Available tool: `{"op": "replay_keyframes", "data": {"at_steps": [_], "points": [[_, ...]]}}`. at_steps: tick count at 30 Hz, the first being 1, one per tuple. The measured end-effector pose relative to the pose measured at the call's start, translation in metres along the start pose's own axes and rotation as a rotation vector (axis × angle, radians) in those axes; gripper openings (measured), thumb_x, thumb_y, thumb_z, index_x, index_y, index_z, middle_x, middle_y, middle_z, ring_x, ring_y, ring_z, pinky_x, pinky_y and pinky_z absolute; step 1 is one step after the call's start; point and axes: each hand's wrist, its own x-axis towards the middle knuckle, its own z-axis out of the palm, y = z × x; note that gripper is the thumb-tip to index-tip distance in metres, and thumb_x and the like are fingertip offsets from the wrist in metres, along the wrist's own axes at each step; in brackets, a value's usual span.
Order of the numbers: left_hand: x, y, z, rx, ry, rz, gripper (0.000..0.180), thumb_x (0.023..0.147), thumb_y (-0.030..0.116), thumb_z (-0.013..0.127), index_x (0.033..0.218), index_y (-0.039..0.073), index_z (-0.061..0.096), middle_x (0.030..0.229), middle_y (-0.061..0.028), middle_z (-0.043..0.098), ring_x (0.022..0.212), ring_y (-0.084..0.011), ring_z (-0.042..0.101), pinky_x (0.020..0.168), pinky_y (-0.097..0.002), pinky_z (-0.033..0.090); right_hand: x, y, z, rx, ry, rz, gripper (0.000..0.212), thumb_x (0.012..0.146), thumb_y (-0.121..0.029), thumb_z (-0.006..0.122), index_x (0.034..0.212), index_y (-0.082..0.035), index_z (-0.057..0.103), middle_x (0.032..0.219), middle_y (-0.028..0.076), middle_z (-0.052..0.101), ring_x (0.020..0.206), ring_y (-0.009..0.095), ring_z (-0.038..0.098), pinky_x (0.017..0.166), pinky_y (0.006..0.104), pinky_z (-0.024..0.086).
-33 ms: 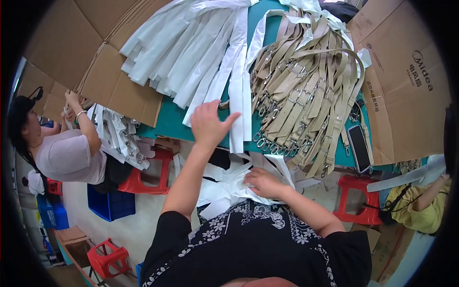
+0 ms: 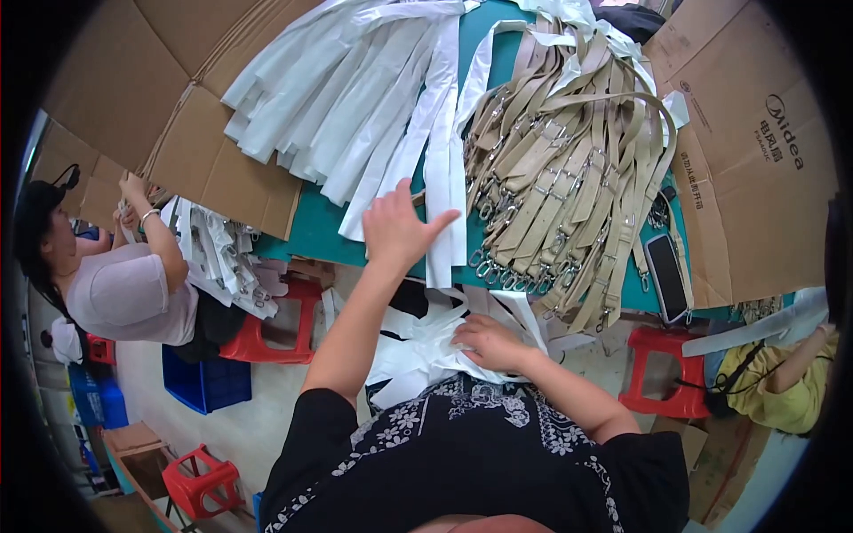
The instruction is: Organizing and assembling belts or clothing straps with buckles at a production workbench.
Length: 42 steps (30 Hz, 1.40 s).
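Note:
My left hand [image 2: 397, 229] is open above the near edge of the green table, its thumb spread out over a long white plastic sleeve [image 2: 443, 169]. A small brown strap end [image 2: 418, 199] shows just beside its fingers. More white sleeves [image 2: 329, 98] lie fanned out beyond that hand. My right hand [image 2: 490, 344] rests with its fingers laid on a heap of crumpled white sleeves [image 2: 418, 342] on my lap. To the right on the table, a large bunch of beige straps [image 2: 569, 169] with silver buckles and clips hangs partly over the edge.
A dark-screened phone [image 2: 668, 275] lies at the table's right edge. Cardboard walls [image 2: 746, 151] stand on both sides. Red stools [image 2: 662, 373] and a blue bin [image 2: 206, 377] are on the floor. One person [image 2: 124, 275] works at the left, another in yellow [image 2: 791, 382] at the right.
My left hand has shifted slightly right and its thumb reaches further over the white sleeve. My right hand has stayed in place.

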Motion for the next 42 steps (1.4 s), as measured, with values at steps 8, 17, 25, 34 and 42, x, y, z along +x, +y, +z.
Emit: {"op": "replay_keyframes", "data": {"at_steps": [8,17,25,34,42], "points": [[0.043,0.0,-0.005,-0.471,-0.294,-0.111,0.073,0.066,0.007,0.063,0.132,0.014,0.034,0.095,-0.0255,0.06,0.086,-0.0368,0.061,0.075,-0.041,0.048,-0.011,0.005,0.005,0.045,0.065,0.108,0.023,0.076,-0.017,0.062,0.098,-0.011,0.064,0.111,0.007,0.058,0.116,0.032,0.044,0.099,0.041,0.036],[0.078,-0.076,0.001,0.122,-0.014,0.459,0.046,0.074,0.013,0.058,0.118,0.027,0.057,0.133,-0.0129,0.04,0.124,-0.0291,0.038,0.102,-0.0472,0.029,-0.012,0.018,0.007,0.086,0.085,0.057,0.019,0.077,-0.018,0.062,0.095,-0.013,0.065,0.111,0.006,0.058,0.116,0.032,0.045,0.096,0.0412,0.038],[0.114,-0.125,-0.019,0.509,-0.095,0.701,0.036,0.079,0.024,0.06,0.113,0.035,0.059,0.143,-0.003,0.031,0.134,-0.0227,0.025,0.109,-0.0516,0.016,-0.016,0.013,0.005,0.105,0.079,0.122,0.018,0.077,-0.016,0.064,0.095,-0.012,0.066,0.112,0.005,0.058,0.117,0.032,0.044,0.096,0.0409,0.038],[0.048,-0.153,-0.029,0.139,-0.499,1.011,0.044,0.074,0.001,0.057,0.117,0.011,0.053,0.13,-0.0105,0.046,0.124,-0.0275,0.04,0.1,-0.0383,0.038,-0.018,0.015,0.008,0.073,0.064,0.122,0.019,0.079,-0.021,0.061,0.094,-0.011,0.066,0.111,0.004,0.058,0.118,0.029,0.044,0.097,0.0398,0.038],[0.018,-0.113,-0.022,-0.19,-0.197,0.821,0.022,0.068,0.003,0.067,0.088,0.006,0.059,0.094,-0.01,0.061,0.094,-0.0282,0.058,0.078,-0.0351,0.049,-0.016,0.017,0.01,0.055,0.047,0.125,0.018,0.079,-0.021,0.061,0.094,-0.011,0.066,0.111,0.004,0.058,0.117,0.029,0.044,0.097,0.0395,0.038]]}}
